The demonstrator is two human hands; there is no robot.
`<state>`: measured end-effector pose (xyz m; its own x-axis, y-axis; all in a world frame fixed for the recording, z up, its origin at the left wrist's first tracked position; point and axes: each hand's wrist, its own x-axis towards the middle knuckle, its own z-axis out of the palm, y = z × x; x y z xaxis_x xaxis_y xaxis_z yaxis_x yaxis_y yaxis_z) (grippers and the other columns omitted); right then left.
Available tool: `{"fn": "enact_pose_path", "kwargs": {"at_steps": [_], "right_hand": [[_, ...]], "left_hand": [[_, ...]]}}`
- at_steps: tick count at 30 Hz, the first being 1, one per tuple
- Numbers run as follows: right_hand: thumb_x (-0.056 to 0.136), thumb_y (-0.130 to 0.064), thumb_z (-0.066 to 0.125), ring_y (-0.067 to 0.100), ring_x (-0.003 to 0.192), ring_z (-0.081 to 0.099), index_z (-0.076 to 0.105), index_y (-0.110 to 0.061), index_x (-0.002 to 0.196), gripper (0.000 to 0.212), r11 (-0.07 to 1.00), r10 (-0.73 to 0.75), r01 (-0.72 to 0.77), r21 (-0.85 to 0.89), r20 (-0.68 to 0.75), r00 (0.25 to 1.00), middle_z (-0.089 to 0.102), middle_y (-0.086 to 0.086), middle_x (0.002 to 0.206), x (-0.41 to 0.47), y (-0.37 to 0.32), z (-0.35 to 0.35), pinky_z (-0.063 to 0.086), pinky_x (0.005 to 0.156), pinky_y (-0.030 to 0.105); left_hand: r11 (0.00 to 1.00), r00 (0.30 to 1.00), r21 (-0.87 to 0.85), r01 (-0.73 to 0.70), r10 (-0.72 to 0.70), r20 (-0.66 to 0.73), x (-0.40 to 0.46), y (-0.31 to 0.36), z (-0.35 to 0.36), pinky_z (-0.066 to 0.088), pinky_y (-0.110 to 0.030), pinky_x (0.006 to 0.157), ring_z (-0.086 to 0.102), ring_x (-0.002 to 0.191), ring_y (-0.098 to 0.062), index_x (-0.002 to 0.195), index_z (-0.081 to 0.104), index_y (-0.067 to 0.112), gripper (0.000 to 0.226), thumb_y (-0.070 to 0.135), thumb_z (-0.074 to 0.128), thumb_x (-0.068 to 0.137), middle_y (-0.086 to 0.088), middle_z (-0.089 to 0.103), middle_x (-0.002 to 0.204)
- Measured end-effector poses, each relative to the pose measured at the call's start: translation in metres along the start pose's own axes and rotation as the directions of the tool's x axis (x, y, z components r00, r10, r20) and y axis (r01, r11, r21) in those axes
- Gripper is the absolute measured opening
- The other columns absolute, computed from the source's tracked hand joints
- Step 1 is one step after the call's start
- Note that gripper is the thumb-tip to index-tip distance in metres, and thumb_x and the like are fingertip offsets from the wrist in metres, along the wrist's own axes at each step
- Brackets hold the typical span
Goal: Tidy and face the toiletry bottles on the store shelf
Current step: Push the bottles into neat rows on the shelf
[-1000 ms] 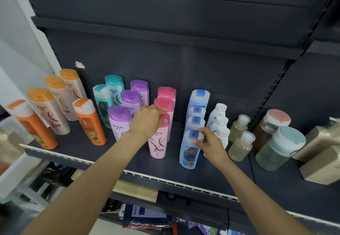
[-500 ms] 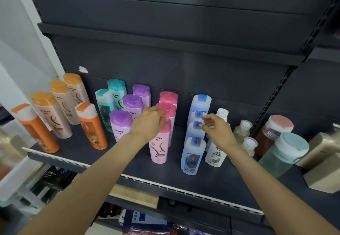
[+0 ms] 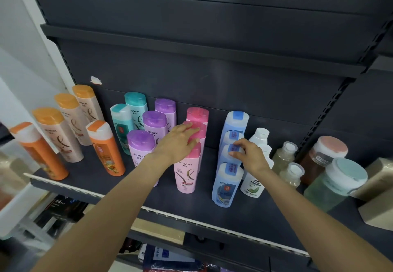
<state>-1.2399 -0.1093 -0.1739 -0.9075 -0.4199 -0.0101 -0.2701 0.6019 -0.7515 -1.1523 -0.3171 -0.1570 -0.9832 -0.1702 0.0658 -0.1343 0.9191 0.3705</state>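
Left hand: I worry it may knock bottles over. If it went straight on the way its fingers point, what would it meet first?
Likely the rearmost pink bottle; the left hand lies over the nearer pink caps, though depth is unclear.

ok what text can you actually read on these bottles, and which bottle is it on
"Mewon" on the front pink bottle.
"Mewon" on the front purple bottle.
"Mewon" on the middle purple bottle, partly behind the left hand.
"Mewon" on the rear teal bottle, small.
Too blurred or small: the peach bottles, orange bottles, blue bottles, white bottle and the brown jar's label.
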Motion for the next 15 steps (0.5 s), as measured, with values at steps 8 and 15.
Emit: {"fn": "enact_pose_path", "kwargs": {"at_steps": [8,15], "right_hand": [[0.090,-0.021,0.062,0.011,0.088,0.050,0.061,-0.010,0.111,0.024,0.975,-0.151,0.186,0.126,-0.245,0.958,0.059,0.000,0.101,-0.007,-0.029,-0.034,0.035,0.071,0.016],[0.090,-0.020,0.061,0.015,0.089,0.057,0.062,-0.019,0.105,0.016,0.896,-0.106,0.266,0.354,-0.412,0.905,0.060,-0.011,0.093,-0.020,-0.053,-0.068,0.051,0.086,0.049]], "left_hand": [[1.000,1.000,0.012,0.004,-0.005,0.015,-0.003,0.006,-0.005,0.012,-0.033,0.116,0.017,0.143,-0.019,0.145,0.033,0.022,0.046,0.030,0.037,0.100,0.002,0.020,0.156],[0.995,0.986,-0.077,-0.064,0.051,-0.156,-0.008,0.026,-0.016,0.035,-0.038,0.106,0.041,0.127,-0.026,0.134,0.049,0.013,0.037,0.018,0.045,0.098,-0.007,0.046,0.139]]}}
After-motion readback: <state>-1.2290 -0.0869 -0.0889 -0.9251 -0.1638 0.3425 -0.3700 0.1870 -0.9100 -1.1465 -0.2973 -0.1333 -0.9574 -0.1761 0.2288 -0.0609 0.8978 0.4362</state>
